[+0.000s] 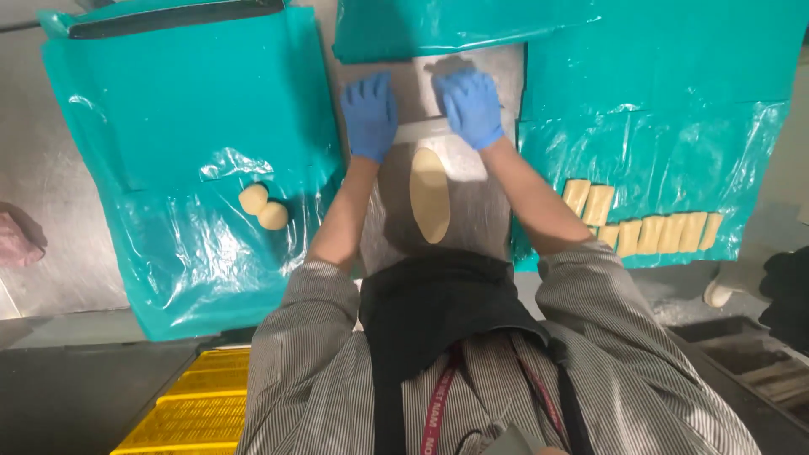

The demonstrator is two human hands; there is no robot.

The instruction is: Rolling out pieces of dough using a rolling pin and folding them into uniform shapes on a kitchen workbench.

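My left hand (369,114) and my right hand (470,105), both in blue gloves, lie palm down side by side on the ends of a pale rolling pin (419,131). The pin lies across the steel table (472,211). Just in front of it, between my forearms, is a flat, long oval of pale dough (430,195). The gloves hide most of the pin.
Two dough balls (263,208) touch each other on a teal plastic sheet (185,109) to the left. To the right, several rolled dough sticks (649,227) lie in rows on another teal sheet (674,76). A yellow crate (194,409) sits low on the left.
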